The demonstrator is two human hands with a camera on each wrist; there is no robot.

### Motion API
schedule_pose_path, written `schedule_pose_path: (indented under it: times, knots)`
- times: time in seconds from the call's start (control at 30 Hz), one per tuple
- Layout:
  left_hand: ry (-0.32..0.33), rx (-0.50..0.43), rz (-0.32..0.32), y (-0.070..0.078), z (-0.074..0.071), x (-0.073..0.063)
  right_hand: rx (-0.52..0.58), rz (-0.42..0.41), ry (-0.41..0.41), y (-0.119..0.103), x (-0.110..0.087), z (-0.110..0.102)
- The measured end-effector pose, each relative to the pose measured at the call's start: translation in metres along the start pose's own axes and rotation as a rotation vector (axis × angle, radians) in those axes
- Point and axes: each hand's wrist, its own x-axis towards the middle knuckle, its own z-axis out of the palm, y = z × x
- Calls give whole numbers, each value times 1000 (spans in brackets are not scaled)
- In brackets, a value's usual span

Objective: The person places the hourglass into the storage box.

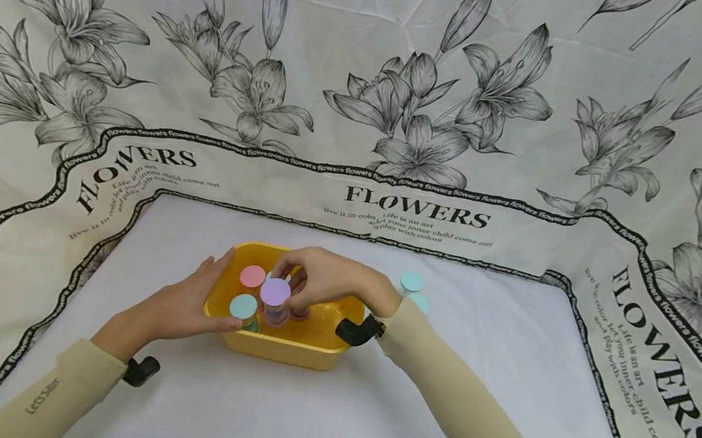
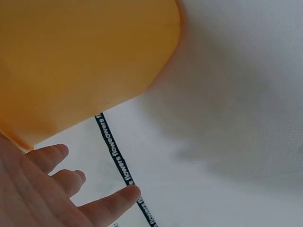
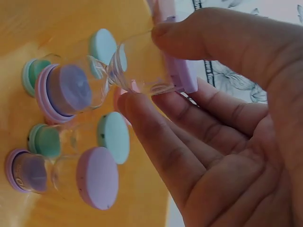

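Note:
My right hand (image 1: 321, 279) pinches an hourglass with purple caps (image 3: 142, 64) by its upper glass bulb, between thumb and fingertips. It is over the inside of a yellow plastic basket (image 1: 290, 353), and its purple sand lies in the lower bulb. Around it in the basket stand other hourglasses: one with a pink cap (image 1: 252, 276), one with a light blue cap (image 1: 243, 305), and, in the right wrist view, a mint-capped one (image 3: 113, 137) and a purple-capped one (image 3: 98, 177). My left hand (image 1: 192, 301) rests at the basket's left side, thumb over the front rim, fingers loosely extended.
Two mint-capped pieces (image 1: 411, 282) stand on the white cloth (image 1: 431, 413) right of the basket, partly behind my right forearm. A flower-printed cloth (image 1: 422, 108) hangs behind and around the table. Each wrist carries a black camera mount (image 1: 141, 371).

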Motion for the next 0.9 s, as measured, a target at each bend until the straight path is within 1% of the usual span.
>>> schedule_pose_path:
  times: [0.13,0.33,0.53,0.77,0.9]
  knots:
    - [-7,-3,-6,0,0,0,17,28,-47,4,7,4]
    - [-2,-5,-5,0,-1,0,-71,29,-78,13,17,6]
    - [4,-4,1,1,-2,0,-141,38,-115,23,26,15]
    - [1,-7,-5,0,-1,1,-186,23,-130,22,30,18]
    - [-5,-8,-6,0,0,1,-211,46,-156,20,32,18]
